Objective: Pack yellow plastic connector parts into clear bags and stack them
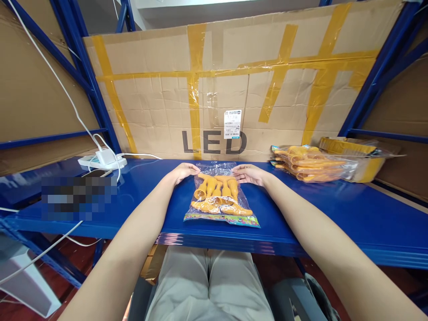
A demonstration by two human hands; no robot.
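A clear plastic bag (245, 198) lies flat on the blue shelf top in front of me, its colourful printed strip towards the near edge. Several orange, hollow, finger-like plastic pieces (219, 189) show through it, some side by side and others crosswise below them. My left hand (184, 171) pinches the bag's far left corner between thumb and fingers. At the far right corner, my right hand (251, 174) grips the plastic, with its fingers partly over the bag's edge.
More bags of orange pieces (306, 162) are stacked at the back right, beside an open carton (363, 162). A white power strip (117, 162) with cables sits at left near a blurred dark object (78, 196). Taped cardboard (160, 107) stands behind the blue shelf top (143, 178).
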